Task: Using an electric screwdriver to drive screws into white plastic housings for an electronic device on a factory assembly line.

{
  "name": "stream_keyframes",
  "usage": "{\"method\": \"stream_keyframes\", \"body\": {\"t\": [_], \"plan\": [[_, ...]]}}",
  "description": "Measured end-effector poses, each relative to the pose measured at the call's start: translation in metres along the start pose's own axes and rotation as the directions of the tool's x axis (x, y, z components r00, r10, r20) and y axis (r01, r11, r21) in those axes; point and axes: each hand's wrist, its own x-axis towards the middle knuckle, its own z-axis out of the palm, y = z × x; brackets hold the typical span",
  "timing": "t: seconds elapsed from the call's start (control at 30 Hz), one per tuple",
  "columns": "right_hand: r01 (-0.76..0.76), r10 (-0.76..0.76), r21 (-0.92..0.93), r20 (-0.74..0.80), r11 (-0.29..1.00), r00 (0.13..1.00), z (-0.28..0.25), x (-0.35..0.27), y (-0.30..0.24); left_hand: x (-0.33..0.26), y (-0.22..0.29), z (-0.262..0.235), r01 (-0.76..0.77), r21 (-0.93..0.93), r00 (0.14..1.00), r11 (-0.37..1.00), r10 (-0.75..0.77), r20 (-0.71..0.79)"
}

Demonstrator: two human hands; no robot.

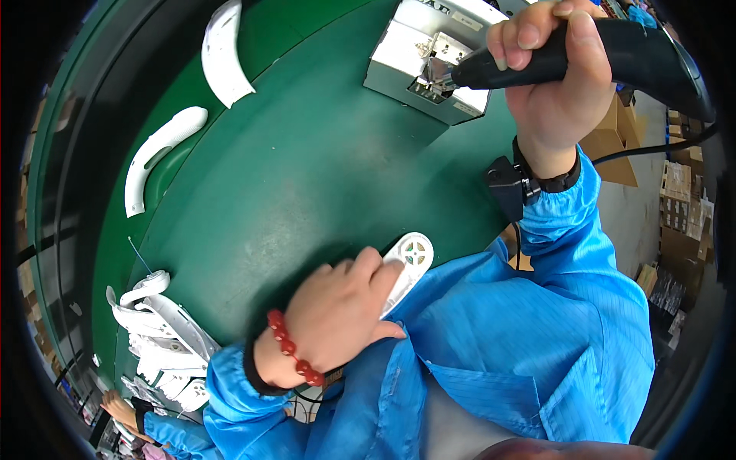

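My right hand (556, 69) is wrapped around a black electric screwdriver (636, 57) at the upper right. The tool's tip reaches into the front opening of a light grey, box-shaped screw feeder (399, 57). Near the table's front edge my left hand (333, 310), with a red bead bracelet on its wrist, grips a long white plastic housing (414, 257). The housing's rounded end shows a round, spoked grille. My fingers lie over its far side and the thumb is on the near side; the hand hides part of it.
A pile of white plastic parts (165, 337) lies at the left. Two curved white shells, one nearer (157, 157) and one farther (222, 57), lie on the green strip at the far left. Another person's hand (119, 410) shows at the lower left. The screwdriver's cable (652, 146) hangs at the right.
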Motion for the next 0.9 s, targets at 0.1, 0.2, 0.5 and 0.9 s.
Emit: {"method": "stream_keyframes", "body": {"t": [0.1, 0.2, 0.5, 0.9], "plan": [[-0.018, 0.019, -0.089, 0.012, 0.996, 1.0, -0.006, 0.003, 0.003, -0.007, -0.004, 0.018, 0.042, -0.087, 0.986, 0.995, -0.055, -0.16], [-0.008, 0.011, -0.164, 0.014, 0.986, 1.0, -0.01, 0.003, 0.008, -0.01, -0.002, 0.018, 0.045, 0.001, 0.974, 0.999, -0.044, -0.221], [0.134, -0.1, -0.218, 0.164, 0.967, 0.981, -0.008, 0.006, 0.012, 0.002, -0.081, -0.064, 0.39, 0.442, 0.644, 0.808, 0.104, -0.758], [-0.209, 0.209, -0.032, 0.278, 0.977, 0.938, -0.001, -0.031, -0.013, -0.034, -0.105, -0.062, 0.584, 0.203, 0.443, 0.786, -0.099, -0.891]]}}
